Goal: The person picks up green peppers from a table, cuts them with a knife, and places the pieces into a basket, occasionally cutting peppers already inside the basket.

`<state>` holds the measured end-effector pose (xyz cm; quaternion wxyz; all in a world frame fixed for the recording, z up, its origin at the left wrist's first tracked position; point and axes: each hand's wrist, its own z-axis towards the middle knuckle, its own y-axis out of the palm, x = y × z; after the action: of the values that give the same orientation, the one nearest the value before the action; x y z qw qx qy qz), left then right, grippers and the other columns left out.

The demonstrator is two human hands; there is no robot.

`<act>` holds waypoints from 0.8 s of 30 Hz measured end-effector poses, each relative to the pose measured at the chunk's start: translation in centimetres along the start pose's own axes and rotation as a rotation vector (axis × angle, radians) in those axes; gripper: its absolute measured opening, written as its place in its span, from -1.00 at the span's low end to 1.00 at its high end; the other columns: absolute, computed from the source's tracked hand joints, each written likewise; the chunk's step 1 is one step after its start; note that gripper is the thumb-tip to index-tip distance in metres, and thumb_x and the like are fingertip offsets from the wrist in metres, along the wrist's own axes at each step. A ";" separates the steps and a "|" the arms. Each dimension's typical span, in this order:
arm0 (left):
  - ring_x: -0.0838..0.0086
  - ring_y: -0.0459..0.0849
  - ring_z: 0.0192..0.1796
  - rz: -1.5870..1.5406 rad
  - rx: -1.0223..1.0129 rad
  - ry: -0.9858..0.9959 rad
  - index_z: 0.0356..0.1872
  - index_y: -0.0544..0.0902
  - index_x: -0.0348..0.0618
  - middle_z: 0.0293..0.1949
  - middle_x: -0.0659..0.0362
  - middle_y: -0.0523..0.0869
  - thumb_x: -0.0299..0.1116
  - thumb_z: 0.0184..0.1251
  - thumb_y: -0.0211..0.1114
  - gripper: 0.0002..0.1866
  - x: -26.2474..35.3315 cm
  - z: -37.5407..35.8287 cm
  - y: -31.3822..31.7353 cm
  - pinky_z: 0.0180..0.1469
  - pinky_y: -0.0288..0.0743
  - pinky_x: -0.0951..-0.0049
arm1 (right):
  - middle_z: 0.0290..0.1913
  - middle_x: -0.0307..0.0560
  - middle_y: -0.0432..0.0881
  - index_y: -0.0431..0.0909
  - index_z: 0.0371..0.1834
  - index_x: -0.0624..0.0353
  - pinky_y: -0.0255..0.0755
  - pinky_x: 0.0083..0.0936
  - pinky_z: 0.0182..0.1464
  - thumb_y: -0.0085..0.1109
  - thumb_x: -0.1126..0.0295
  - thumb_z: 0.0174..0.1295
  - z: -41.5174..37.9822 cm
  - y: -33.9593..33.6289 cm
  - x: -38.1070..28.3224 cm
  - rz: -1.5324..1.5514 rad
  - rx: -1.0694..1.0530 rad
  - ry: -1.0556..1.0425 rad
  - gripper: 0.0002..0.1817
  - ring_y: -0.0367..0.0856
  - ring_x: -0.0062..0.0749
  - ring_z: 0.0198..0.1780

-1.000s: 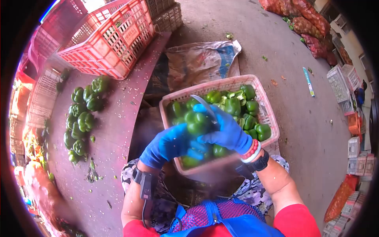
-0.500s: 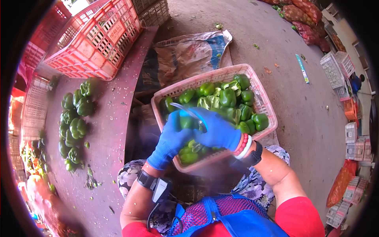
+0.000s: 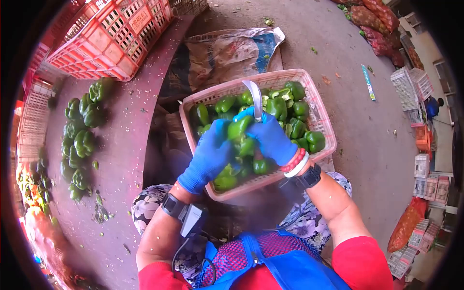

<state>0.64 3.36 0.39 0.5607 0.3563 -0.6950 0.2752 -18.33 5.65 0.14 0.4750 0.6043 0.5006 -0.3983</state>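
Observation:
Blue gloves cover both hands, raised over a pink plastic crate of green bell peppers. My left hand is closed on the left side of a green bell pepper, which seems split or cut open. In my right hand is a knife with a curved blade, its tip pointing up and away from me. Fingers of the right hand also touch the pepper's right side. The knife's handle is mostly hidden by that hand.
Whole green peppers lie in a cluster on the reddish board at left. Beyond them stands a large red crate. A crumpled sack lies behind the pink crate. Stacked crates and full mesh sacks line the right.
The knife blade has swung from pointing left to pointing upward. My hands have drawn slightly apart, so the pepper between them now shows. The view has shifted a little.

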 end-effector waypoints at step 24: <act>0.68 0.66 -0.47 0.001 -0.268 -0.362 0.06 0.69 -0.08 -0.37 0.34 0.70 -0.20 0.38 0.42 -0.68 2.4 2.6 -1.9 -0.50 0.52 0.65 | -0.17 0.04 0.70 0.49 0.20 0.22 0.55 -0.36 -0.06 0.31 0.44 0.11 -1.9 -1.8 2.6 -0.460 -0.129 -0.165 -0.48 0.66 -0.31 -0.17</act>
<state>0.41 -0.23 2.13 0.4690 0.3220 -0.8147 0.1122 -19.65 8.23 -2.24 0.4488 0.4080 0.6089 -0.5112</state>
